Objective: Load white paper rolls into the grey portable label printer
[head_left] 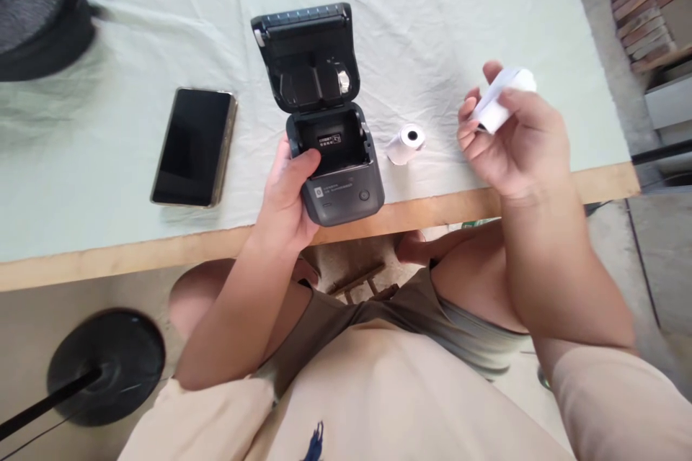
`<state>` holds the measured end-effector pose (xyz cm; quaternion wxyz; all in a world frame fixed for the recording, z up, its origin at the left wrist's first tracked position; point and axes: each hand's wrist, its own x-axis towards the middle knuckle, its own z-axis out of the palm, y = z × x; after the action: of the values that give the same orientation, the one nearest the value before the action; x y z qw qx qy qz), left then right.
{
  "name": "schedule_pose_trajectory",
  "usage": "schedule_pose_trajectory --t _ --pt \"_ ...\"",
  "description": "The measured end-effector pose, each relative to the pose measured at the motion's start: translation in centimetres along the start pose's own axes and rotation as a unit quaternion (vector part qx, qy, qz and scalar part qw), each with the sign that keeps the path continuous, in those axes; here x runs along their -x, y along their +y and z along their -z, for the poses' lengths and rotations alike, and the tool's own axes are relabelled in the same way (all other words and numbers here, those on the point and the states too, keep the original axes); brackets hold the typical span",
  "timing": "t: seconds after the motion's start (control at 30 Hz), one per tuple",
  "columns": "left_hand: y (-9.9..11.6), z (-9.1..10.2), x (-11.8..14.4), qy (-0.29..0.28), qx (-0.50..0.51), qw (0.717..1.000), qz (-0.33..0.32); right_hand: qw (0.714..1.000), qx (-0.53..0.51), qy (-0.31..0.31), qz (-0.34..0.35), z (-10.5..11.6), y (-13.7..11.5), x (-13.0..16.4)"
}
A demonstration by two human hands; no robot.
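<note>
now: left hand point(286, 194) grips open printer point(329, 151) | right hand point(513, 137) curled around paper roll point(500, 101), raised | second roll point(406, 143), phone point(194, 148) on cloth-covered table point(135, 230)

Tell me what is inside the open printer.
The printer bay holds no roll, only a small label on its back wall. The left hand covers its left edge.

the person wears a beige top filling the lower middle and lower right of the frame, with a small dark blue embroidered emblem near the bottom centre. short beige sleeves end above the elbows, forearms bare. olive-brown shorts show at centre, with a paler grey-green band along the right leg; the knees are bare.
</note>
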<state>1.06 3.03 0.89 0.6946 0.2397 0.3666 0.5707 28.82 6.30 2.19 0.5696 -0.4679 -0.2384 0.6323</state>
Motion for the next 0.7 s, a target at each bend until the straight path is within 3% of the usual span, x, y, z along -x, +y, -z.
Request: schedule_pose_trajectory --t 0.13,0.43,0.6,0.7 --pt "-0.1 0.4 0.1 -0.006 -0.009 1.000 0.005 0.997 0.056 0.013 0.046 0.2 0.8 -0.2" --pt "0.1 -0.6 0.5 0.010 -0.015 1.000 0.009 0.993 0.091 0.020 0.071 1.2 1.5 -1.2" --pt "-0.1 -0.2 0.4 -0.028 0.028 0.999 0.020 0.972 0.142 0.020 0.186 -2.7 0.7 2.2" --pt "-0.4 0.0 0.3 -0.013 0.033 0.998 0.049 0.929 0.255 -0.063 0.261 -6.6 0.0 4.7"
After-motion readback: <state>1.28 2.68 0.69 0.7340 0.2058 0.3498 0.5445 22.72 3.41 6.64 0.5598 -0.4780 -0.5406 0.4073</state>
